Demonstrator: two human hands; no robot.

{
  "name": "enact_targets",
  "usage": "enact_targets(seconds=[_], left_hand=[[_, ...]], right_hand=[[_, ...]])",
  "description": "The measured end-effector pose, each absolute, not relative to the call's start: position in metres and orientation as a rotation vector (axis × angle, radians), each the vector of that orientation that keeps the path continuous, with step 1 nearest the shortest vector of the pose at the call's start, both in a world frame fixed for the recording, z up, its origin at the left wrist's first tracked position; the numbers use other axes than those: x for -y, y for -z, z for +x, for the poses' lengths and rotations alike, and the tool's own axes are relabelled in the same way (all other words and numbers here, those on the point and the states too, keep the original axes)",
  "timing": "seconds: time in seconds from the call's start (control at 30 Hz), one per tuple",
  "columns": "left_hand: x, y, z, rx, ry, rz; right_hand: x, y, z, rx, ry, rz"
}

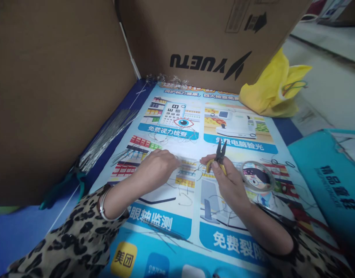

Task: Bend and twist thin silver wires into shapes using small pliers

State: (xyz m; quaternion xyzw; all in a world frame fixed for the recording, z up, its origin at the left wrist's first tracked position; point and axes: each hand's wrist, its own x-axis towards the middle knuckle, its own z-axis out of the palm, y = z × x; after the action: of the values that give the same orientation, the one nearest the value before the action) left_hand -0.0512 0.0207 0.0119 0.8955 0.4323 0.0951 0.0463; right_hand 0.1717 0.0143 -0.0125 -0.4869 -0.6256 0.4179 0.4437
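My left hand [159, 169] is over the poster, left of centre, its fingers pressed together; whatever is between them is too small to make out. To its right, my right hand [231, 184] is closed round small pliers [220, 156] with yellow grips. Their dark jaws point away from me, slightly apart. Thin wire [199, 166] loops near the right fingertips. Beneath both hands lies a printed poster [196, 193], with bent wire pieces scattered over it. A roll of clear tape [257, 176] rests just right of my right hand.
Cardboard [189, 34] stands behind and at the left. A bundle of straight wires [106, 141] and teal-handled pliers [81, 183] lie at the left. A yellow bag [267, 90] sits at the back right, a teal box [325, 170] at the right. Red-handled scissors [319, 227] lie near my right forearm.
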Motion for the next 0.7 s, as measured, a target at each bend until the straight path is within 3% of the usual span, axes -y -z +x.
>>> enact_targets(seconds=[0.33,0.7], left_hand=[[-0.011,-0.008,-0.041,-1.241,-0.235,2.727],[-0.009,-0.003,-0.038,-1.232,-0.281,2.722]], right_hand=[[-0.015,0.020,0.173,1.462,-1.129,-1.281],[-0.016,0.018,0.174,1.500,-0.995,-1.327]])
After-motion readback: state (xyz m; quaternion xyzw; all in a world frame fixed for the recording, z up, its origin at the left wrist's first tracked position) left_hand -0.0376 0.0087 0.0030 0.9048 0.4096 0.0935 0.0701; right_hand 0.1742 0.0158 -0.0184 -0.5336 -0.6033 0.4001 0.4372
